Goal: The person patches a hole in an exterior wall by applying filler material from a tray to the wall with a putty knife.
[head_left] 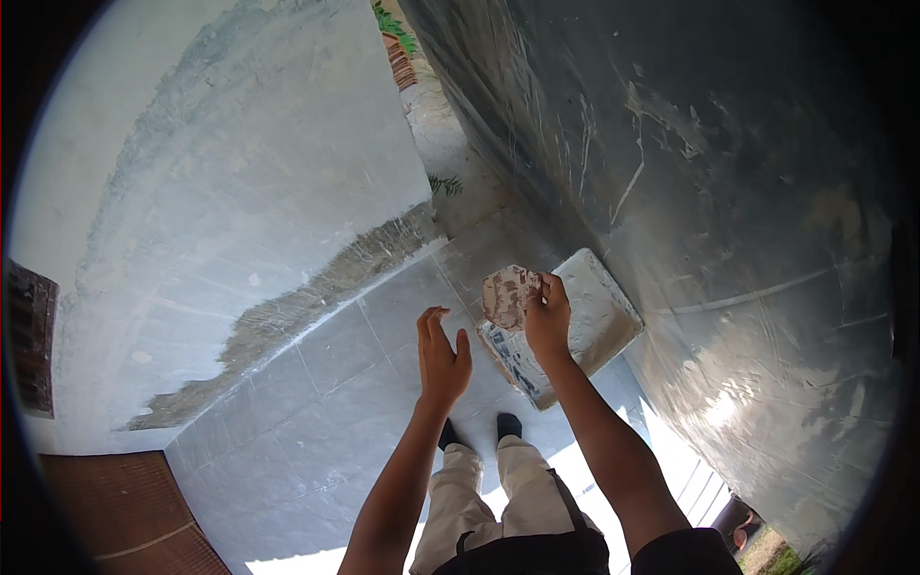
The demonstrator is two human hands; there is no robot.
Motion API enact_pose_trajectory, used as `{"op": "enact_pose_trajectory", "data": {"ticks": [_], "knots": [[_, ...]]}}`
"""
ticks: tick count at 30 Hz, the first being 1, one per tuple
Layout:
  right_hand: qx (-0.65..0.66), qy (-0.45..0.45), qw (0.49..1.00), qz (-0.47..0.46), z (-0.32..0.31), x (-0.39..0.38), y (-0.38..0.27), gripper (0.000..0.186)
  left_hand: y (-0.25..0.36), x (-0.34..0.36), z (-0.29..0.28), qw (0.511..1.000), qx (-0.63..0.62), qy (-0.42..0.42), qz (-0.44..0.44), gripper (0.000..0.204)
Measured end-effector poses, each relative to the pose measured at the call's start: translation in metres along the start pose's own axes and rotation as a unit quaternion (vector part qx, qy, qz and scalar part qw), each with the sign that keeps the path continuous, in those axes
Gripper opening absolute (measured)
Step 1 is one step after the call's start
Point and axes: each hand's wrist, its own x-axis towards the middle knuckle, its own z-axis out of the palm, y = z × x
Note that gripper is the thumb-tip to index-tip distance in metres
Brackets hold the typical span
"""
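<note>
My right hand (547, 316) grips a flat, many-sided plate (508, 295), brown and smeared with white paste, by its right edge. I cannot tell what the plate is made of. It is raised over the left part of a rectangular tray (616, 287) on the floor, which holds white paste (585, 299). To the left of the plate and apart from it, my left hand (444, 359) is in the air, fingers apart and holding nothing.
On the left stands a wall (278, 163) with whitish coating and a rough, darker bare strip (326, 292) low down. Plastic sheeting (747, 211) hangs along the right. Grey tiles (316, 402) cover the floor. A brown woven panel (125, 508) is at lower left.
</note>
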Motion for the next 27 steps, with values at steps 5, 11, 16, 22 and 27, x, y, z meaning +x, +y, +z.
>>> {"op": "enact_pose_trajectory", "data": {"ticks": [5,11,16,22,27], "knots": [[-0.056,0.013,0.997,0.043,-0.023,-0.015,0.055,0.024,-0.039,-0.037,0.038,0.996,0.009,-0.078,-0.031,0.043],[-0.126,-0.016,0.985,0.117,-0.054,-0.034,0.106,0.029,-0.068,-0.08,0.063,0.981,-0.003,-0.159,-0.11,0.045],[-0.152,0.024,0.984,0.091,-0.075,-0.042,0.171,0.027,-0.089,-0.109,0.083,0.962,-0.015,-0.207,-0.18,0.047],[-0.169,0.005,0.98,0.103,-0.068,-0.032,0.189,0.027,-0.11,-0.115,0.105,0.964,-0.005,-0.197,-0.179,0.049],[-0.191,0.003,0.98,0.061,-0.057,-0.008,0.2,0.028,-0.117,-0.102,0.127,0.944,-0.055,-0.205,-0.252,0.053]]}}
